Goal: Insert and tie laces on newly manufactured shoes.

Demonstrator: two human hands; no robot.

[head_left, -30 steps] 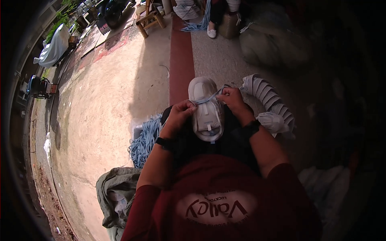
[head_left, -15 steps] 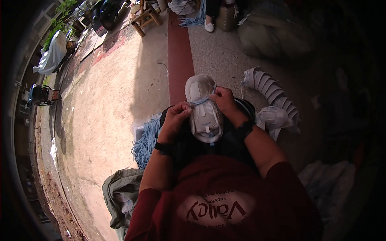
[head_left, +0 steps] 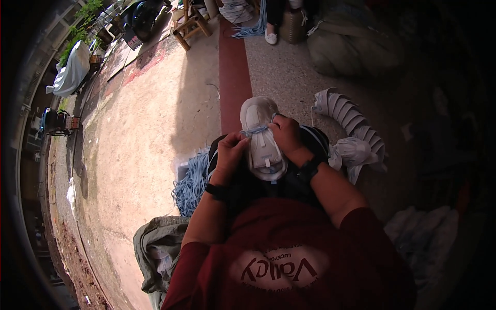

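A pale shoe upper [head_left: 264, 147] rests on my lap, toe pointing away from me. A light blue shoelace [head_left: 257, 130] crosses its front, threaded near the lowest eyelets. On the shoe's left edge my left hand [head_left: 231, 153] is closed, thumb and fingertips pinching the lace. Opposite it, my right hand [head_left: 285, 135] pinches at the lace by the right eyelets, fingers bent. The exact grip of the right fingertips is partly hidden. Beside my left leg hangs a thick bundle of light blue laces [head_left: 192, 183].
To the right lies a curved row of stacked pale shoe pieces [head_left: 349, 113] beside a white plastic bag [head_left: 353, 152]. A big dull sack [head_left: 351, 49] stands farther off, near another person's foot [head_left: 271, 37]. A bamboo stool [head_left: 192, 30] is at the back; grey-green cloth [head_left: 160, 253] lies near left.
My left hand has come slightly closer to the shoe's middle, and the lace loop now runs down past its wrist. My right hand has shifted a little inward over the lace.
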